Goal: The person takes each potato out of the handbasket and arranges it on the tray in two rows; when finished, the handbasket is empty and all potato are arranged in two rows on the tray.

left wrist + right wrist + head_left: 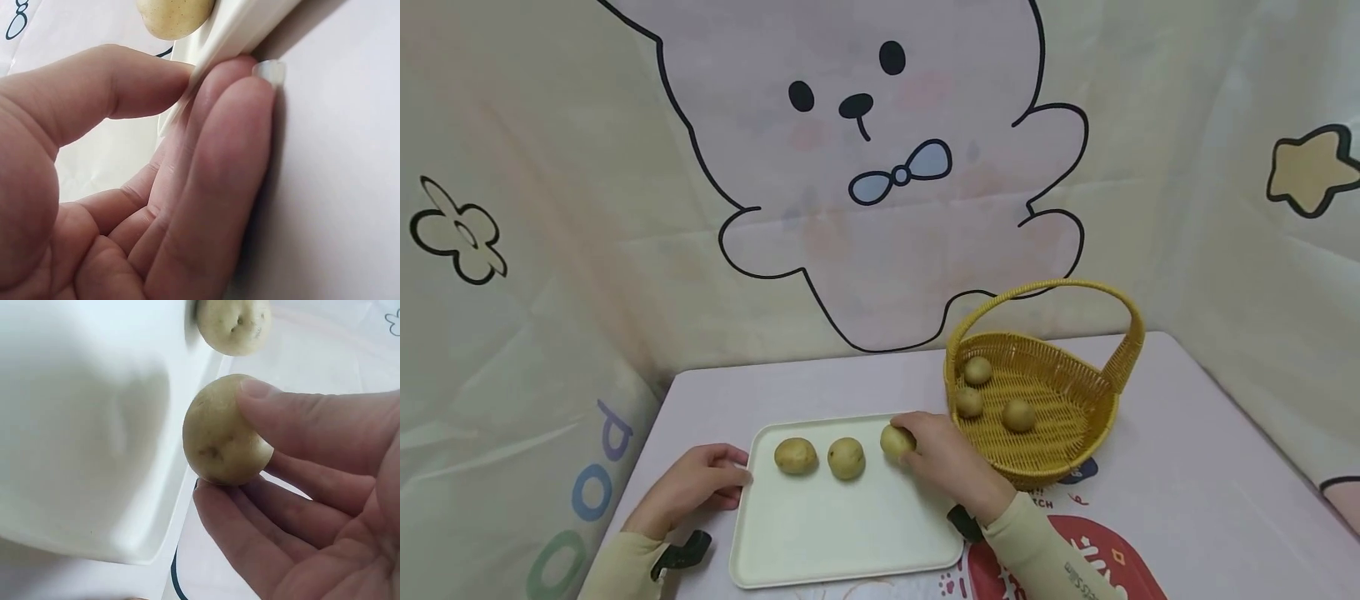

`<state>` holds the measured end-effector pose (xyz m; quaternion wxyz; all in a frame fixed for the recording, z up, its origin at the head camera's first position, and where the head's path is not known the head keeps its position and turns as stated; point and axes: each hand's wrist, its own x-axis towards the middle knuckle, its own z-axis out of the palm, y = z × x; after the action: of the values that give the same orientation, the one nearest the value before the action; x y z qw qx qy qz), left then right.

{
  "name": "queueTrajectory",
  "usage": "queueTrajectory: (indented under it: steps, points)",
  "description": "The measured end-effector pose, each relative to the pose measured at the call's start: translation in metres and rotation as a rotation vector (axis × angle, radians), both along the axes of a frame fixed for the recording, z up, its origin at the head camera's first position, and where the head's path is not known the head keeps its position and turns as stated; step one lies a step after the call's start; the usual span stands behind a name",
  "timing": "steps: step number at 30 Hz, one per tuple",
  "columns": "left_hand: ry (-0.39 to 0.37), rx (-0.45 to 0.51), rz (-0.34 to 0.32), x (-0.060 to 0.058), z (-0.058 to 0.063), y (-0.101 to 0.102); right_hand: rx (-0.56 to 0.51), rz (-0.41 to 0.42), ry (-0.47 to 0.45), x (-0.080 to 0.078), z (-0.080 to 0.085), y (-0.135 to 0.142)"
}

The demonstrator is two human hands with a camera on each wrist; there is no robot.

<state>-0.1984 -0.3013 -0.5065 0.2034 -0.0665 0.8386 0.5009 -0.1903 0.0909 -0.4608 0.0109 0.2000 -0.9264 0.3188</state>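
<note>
A white rectangular tray (842,533) lies on the table. My left hand (696,483) pinches its left rim, thumb against the edge and fingers along the outer side. Between the thumb and fingers of my right hand (951,458) is a potato (222,434), held over the tray's right part near its far edge. Two more potatoes lie on the tray: an oblong one (795,456) at the left and a rounder one (846,458) in the middle. Together with the held one they form a rough row along the far side.
A yellow woven basket (1071,375) with a tall arched handle stands just right of the tray. Several potatoes, one a loose potato (1018,415), lie in it. The pale table (1180,467) carries a red print, and a cartoon-printed curtain (880,250) hangs behind.
</note>
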Motion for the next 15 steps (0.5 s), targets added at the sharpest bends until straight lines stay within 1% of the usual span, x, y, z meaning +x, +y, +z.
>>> queueTrajectory:
  steps: [3, 6, 12, 15]
  points:
    - [0.000, 0.000, -0.001, 0.0016, 0.0002, 0.0006, -0.002, -0.006, -0.010, -0.0003, -0.0018, -0.0012]
    - [0.009, 0.006, -0.009, 0.0020, 0.0011, 0.0010, -0.003, -0.012, -0.001, -0.0013, -0.0034, -0.0021]
    - [-0.010, -0.005, 0.009, 0.0020, 0.0015, -0.0003, 0.005, -0.009, -0.017, -0.0016, -0.0080, -0.0046]
    - [-0.001, 0.002, -0.005, 0.0012, 0.0013, -0.0020, 0.003, -0.015, -0.013, -0.0022, -0.0089, -0.0052]
